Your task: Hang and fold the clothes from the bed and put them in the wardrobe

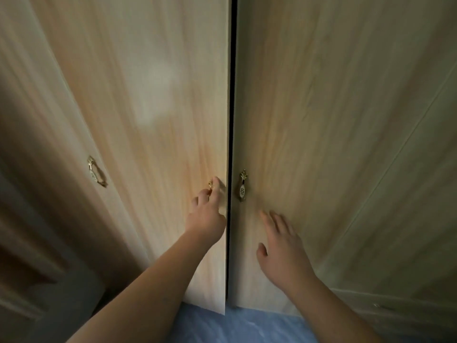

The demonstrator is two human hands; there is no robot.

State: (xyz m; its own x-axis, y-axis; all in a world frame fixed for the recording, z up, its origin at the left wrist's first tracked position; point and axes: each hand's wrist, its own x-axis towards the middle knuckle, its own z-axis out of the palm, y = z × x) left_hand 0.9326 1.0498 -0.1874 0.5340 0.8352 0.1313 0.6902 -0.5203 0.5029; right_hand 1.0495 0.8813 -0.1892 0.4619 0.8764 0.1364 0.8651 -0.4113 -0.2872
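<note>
home bedroom | wooden wardrobe doors (158,120) | ornate brass handles (242,185)

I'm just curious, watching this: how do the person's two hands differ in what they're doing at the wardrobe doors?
The left hand curls its fingers round a brass handle; the right hand holds nothing, fingers spread straight. The left hand reaches higher, at the left door; the right hand sits lower, against the right door. Both are bare.

We face two wardrobe doors: the left door (153,144) behind our left hand (206,216), the right door (333,144) under our right hand (282,248), a handle (242,186) just beyond its fingertips.
</note>
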